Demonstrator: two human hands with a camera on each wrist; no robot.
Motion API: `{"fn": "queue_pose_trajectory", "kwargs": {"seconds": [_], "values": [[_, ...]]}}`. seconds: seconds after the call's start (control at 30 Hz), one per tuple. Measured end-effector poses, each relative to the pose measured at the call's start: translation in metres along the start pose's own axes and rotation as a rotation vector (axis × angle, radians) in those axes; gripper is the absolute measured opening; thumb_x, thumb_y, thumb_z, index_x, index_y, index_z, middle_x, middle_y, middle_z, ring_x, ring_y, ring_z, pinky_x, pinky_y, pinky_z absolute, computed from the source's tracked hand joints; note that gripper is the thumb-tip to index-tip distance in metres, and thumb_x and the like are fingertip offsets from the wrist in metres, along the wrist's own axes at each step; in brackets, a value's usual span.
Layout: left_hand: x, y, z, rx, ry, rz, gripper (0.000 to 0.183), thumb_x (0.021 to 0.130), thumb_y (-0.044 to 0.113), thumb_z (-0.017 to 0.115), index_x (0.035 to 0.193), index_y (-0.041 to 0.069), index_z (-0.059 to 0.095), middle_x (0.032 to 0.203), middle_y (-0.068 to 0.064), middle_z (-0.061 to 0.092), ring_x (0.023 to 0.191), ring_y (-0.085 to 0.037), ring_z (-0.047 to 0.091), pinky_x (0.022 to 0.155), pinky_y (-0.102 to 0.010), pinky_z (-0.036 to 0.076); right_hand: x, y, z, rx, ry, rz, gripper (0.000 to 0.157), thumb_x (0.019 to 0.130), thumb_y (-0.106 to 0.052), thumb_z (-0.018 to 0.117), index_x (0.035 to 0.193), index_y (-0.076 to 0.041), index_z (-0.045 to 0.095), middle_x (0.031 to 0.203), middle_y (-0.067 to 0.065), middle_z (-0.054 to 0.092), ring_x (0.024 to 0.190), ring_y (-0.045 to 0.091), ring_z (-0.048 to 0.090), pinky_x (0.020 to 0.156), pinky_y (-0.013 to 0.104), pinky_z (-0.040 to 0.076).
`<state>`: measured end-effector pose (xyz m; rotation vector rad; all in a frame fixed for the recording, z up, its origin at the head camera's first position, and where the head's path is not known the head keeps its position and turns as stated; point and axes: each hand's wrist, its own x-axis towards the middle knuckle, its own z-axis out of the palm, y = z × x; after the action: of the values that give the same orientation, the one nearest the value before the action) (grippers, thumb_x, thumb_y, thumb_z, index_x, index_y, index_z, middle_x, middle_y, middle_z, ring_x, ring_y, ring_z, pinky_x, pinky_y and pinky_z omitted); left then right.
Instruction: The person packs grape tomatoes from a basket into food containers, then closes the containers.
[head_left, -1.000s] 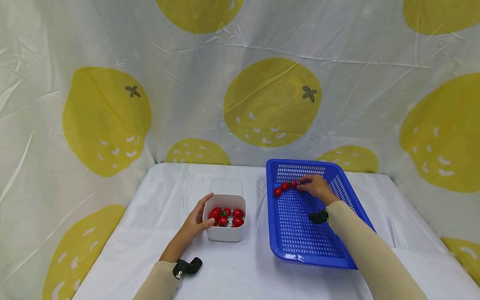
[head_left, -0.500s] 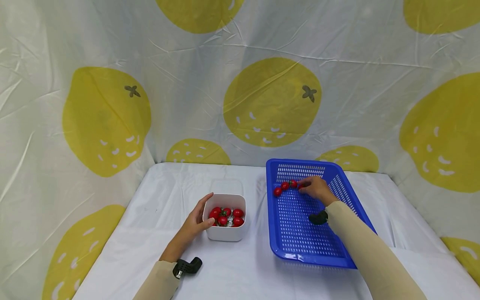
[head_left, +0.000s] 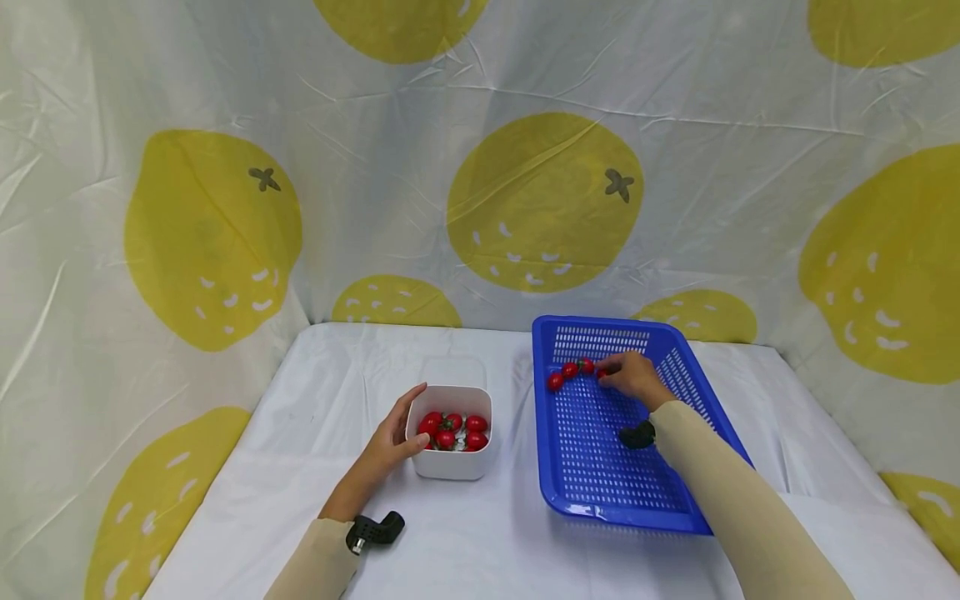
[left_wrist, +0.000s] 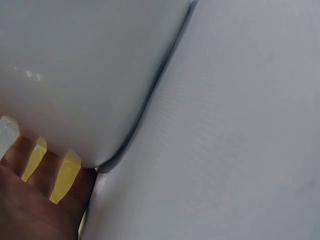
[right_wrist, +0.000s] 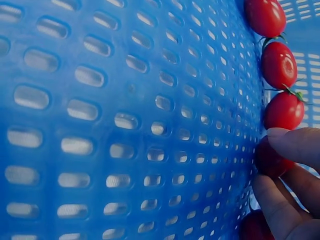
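A white container (head_left: 450, 468) holding several cherry tomatoes (head_left: 446, 439) stands on the table. My left hand (head_left: 385, 443) grips its left side, thumb over the near rim and fingers along the outer wall. To the right lies a blue perforated basket (head_left: 550, 467). Inside it, my right hand (head_left: 636, 377) pinches a red cherry tomato (right_wrist: 271, 159) between thumb and fingers, down near the basket's floor. Three more tomatoes (right_wrist: 279, 65) form a row beside it, with green stems showing. Below the fingers in the right wrist view, another tomato (right_wrist: 256, 227) is partly hidden.
Behind the white container lies a flat, see-through lid-like piece (head_left: 453, 368). White cloth (head_left: 487, 550) covers the table. A curtain with yellow lemon prints (head_left: 545, 204) hangs at the back and sides. The basket's raised rim surrounds my right hand.
My right fingers have shifted very slightly around the tomato, and more of its red shows at the fingertips. The left hand and the white container stay in place.
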<state>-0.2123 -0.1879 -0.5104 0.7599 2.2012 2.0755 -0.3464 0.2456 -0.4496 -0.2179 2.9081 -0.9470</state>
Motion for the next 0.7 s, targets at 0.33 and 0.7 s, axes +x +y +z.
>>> {"fn": "queue_pose_trajectory", "kwargs": {"seconds": [0.33, 0.7], "values": [[0.0002, 0.0005, 0.0004, 0.007, 0.001, -0.005, 0.072, 0.092, 0.018, 0.059, 0.153, 0.024, 0.022, 0.156, -0.008, 0.023, 0.141, -0.031, 0.024, 0.110, -0.043, 0.031, -0.0004, -0.0009, 0.0006, -0.013, 0.009, -0.014, 0.033, 0.085, -0.006, 0.071, 0.117, 0.002, 0.067, 0.116, 0.025, 0.064, 0.107, 0.040, 0.058, 0.094, 0.052, 0.047], [-0.0003, 0.0006, 0.0001, 0.003, -0.003, 0.002, 0.072, 0.092, 0.017, 0.058, 0.154, 0.021, 0.022, 0.155, -0.012, 0.024, 0.140, -0.034, 0.024, 0.110, -0.044, 0.032, -0.0003, -0.0027, 0.0000, -0.047, 0.038, -0.061, 0.031, 0.082, -0.005, 0.073, 0.111, 0.004, 0.069, 0.109, 0.024, 0.067, 0.104, 0.040, 0.060, 0.092, 0.053, 0.047]]}}
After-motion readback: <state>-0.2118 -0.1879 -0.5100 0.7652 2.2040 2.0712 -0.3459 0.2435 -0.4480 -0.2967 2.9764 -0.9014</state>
